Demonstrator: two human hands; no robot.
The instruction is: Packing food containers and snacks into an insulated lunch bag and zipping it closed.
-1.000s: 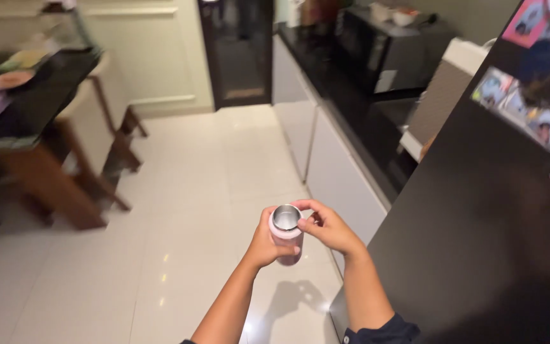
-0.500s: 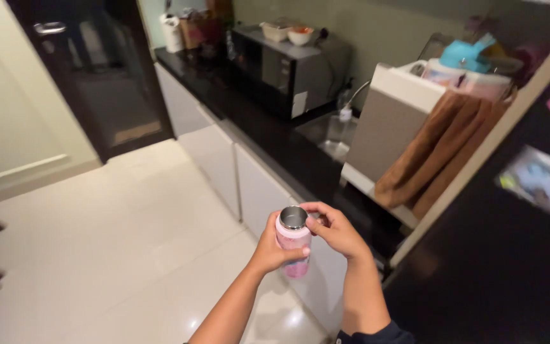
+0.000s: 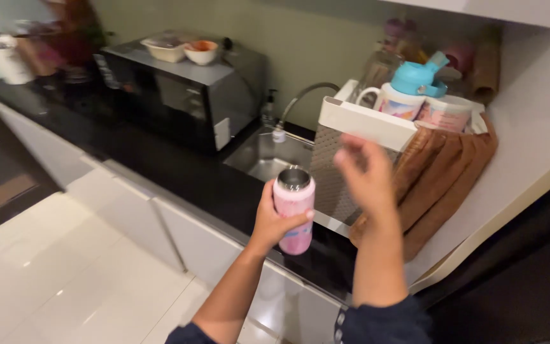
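Room: a kitchen is lying under the head camera, with a pale green wall behind and a white glossy tiled floor spreading across the lower left.
Surface: a long black surface is running from the upper left toward the lower right, sitting on white cabinets.
Microwave: a black microwave is standing toward the back edge of the surface, carrying two small bowls on its top.
Sink: a steel sink is sitting just right of the microwave, with a curved tap arching over it.
Rack: a white dish rack is standing right of the sink, holding mugs and a blue lid; a brown towel is hanging down beside it.
Bottle: a pink bottle with an open steel mouth is being held upright in the air over the front edge of the surface, in front of the sink.
Left hand: the left hand is gripping the bottle around its middle, fingers closed about it.
Right hand: the right hand is hovering blurred beside the bottle, apart from it, fingers loosely spread and holding nothing that shows.
Change: half a second earlier the right hand was pinching at the bottle's rim; now it is lifting clear to the right. The view is also swinging right, so the sink and rack are filling the middle, where the floor and cabinets were showing.
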